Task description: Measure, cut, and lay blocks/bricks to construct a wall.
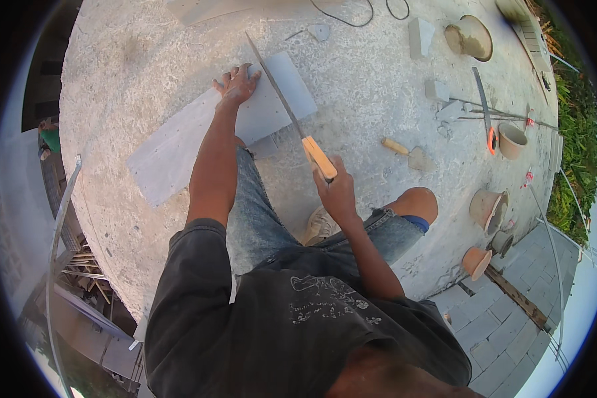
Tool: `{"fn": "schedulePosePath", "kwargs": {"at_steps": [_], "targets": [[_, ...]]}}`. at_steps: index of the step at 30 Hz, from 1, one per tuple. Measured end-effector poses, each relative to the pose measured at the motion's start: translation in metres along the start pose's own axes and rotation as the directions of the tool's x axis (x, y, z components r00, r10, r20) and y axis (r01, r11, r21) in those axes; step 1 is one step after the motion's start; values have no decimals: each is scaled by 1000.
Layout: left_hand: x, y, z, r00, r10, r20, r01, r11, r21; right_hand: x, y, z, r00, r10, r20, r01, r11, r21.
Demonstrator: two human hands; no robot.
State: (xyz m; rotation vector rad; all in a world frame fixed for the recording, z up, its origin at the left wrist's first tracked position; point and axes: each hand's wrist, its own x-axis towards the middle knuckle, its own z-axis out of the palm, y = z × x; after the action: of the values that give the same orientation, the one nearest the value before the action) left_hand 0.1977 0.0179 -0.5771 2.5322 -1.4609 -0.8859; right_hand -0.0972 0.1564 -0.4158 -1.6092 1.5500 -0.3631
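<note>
A long pale grey slab, apparently a lightweight concrete panel [179, 142], lies slanted on the floor before my knees. My left hand [237, 85] presses down on its upper part with fingers spread. In my right hand [338, 189] is the wooden handle of a hand saw [280, 93], fingers wrapped round it. The narrow blade runs up and to the left across the slab, just right of my left hand, and its tip reaches past the far edge. Whether the teeth sit in a cut cannot be made out.
A trowel [404, 151] lies to the right. Beyond it are a second saw with an orange handle [491, 140], thin rods, small grey blocks [436, 91] and several buckets [513, 140]. A larger block [420, 38] and a dark cable [351, 23] are farther off.
</note>
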Motion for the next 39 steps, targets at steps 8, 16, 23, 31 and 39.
{"fn": "schedulePosePath", "kwargs": {"at_steps": [8,16,23,31,39], "targets": [[14,-14,-2,997,-8,77,6,999,33,-22,26,14,996,-77,-39,78,997,20],[-30,-13,-33,986,-39,163,21,994,109,6,23,10,994,-103,-37,104,994,28],[-20,-23,-31,979,-67,194,41,990,132,27,16,23,996,-62,57,65,997,-41],[-32,-21,-22,988,-25,151,10,995,97,-23,47,9,996,-84,5,84,995,51],[-26,-26,-11,984,-36,177,24,997,67,7,50,25,996,-91,12,91,996,-25]]}}
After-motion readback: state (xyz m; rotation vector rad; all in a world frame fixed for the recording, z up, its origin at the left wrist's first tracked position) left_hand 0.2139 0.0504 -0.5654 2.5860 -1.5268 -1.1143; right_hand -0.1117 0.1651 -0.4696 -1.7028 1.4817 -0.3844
